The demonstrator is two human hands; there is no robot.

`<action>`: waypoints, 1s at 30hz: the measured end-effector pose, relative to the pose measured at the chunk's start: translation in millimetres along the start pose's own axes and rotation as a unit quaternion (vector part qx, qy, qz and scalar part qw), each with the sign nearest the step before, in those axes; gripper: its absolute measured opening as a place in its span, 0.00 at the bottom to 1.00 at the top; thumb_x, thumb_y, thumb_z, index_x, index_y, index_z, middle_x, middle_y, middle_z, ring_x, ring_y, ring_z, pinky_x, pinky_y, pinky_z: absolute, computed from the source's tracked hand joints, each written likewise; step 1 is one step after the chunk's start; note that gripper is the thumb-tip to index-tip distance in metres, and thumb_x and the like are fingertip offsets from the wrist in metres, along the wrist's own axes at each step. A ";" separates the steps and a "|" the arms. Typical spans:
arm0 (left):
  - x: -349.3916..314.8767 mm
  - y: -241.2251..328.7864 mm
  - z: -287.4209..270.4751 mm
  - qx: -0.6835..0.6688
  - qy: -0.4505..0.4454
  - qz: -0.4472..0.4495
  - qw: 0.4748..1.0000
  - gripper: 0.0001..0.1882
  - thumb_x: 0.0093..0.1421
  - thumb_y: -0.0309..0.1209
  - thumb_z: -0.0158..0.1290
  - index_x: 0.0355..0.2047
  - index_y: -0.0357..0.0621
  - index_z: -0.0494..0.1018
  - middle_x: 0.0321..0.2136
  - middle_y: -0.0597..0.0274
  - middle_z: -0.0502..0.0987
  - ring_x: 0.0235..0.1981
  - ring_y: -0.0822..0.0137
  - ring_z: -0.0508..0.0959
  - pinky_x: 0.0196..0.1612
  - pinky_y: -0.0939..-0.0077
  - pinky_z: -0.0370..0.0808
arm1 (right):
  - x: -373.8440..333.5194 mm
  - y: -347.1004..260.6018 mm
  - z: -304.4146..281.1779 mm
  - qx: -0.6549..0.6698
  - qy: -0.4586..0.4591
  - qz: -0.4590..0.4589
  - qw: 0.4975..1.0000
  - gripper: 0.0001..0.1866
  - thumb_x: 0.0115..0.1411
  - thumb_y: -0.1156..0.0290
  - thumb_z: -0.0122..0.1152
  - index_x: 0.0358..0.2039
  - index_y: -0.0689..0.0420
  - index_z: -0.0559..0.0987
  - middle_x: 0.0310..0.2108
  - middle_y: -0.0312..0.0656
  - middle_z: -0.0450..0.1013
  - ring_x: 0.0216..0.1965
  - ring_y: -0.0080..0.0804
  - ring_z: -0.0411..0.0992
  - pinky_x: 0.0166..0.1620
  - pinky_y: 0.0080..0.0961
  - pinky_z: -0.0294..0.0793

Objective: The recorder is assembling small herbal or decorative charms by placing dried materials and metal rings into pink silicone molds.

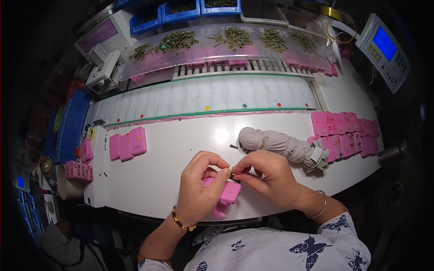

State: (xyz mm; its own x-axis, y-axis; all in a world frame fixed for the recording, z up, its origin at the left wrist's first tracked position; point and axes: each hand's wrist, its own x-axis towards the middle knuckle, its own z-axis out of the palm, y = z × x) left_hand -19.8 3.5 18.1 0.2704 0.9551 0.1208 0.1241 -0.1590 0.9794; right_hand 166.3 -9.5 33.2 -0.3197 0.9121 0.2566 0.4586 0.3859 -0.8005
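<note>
My left hand (201, 183) is closed, its thumb and forefinger pinching a small dark-green piece (233, 175). From the other side, the fingertips of my right hand (269, 176) pinch the same piece, which is too small to name. Just below the fingers is a pink block (231, 192), partly hidden by my left hand; I cannot tell whether that hand also grips it. More pink material (219, 211) shows under the block by the table's front edge. A similar loose green piece (233, 146) lies on the white table (172, 167) beyond my hands.
A tied grey cloth bundle (282, 147) lies beyond my right hand. Pink blocks (131, 143) stand at left, and rows of marked pink blocks (346, 135) at right. Behind are a white slatted strip (203, 97), a clear shelf (203, 52) with green piles, and blue bins (181, 8).
</note>
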 end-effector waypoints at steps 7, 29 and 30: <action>0.9 8.0 -12.7 -0.200 -0.042 -0.194 0.959 0.05 0.61 0.22 0.51 0.36 0.32 0.71 0.29 0.62 0.76 0.26 0.77 0.77 0.29 0.85 0.74 | -2.9 0.4 1.1 0.025 0.026 0.005 0.999 0.07 0.51 0.77 0.65 0.30 0.59 0.76 0.25 0.40 0.74 0.27 0.33 0.73 0.30 0.27 0.70; -4.8 3.7 -14.3 -0.181 -0.053 -0.115 0.975 0.07 0.62 0.20 0.48 0.40 0.31 0.67 0.38 0.55 0.74 0.34 0.78 0.76 0.37 0.85 0.75 | 3.2 19.1 -11.8 0.375 -0.033 0.239 0.895 0.08 0.57 0.73 0.64 0.35 0.61 0.77 0.32 0.34 0.74 0.33 0.17 0.71 0.38 0.15 0.69; -4.7 2.7 -14.2 -0.192 -0.047 -0.110 0.974 0.07 0.62 0.19 0.48 0.40 0.32 0.66 0.37 0.57 0.73 0.34 0.78 0.76 0.38 0.85 0.75 | 3.4 18.8 -11.3 0.375 -0.034 0.239 0.895 0.08 0.57 0.73 0.64 0.35 0.61 0.77 0.32 0.34 0.74 0.33 0.17 0.71 0.38 0.15 0.69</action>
State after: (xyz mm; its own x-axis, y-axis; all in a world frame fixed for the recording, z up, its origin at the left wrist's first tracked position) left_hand -34.3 2.1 22.5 0.3663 0.9256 -0.0955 -0.1728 0.1685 0.9704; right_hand 183.2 2.5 25.2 -0.2965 0.9281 -0.2254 -0.1216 -0.2708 -0.9549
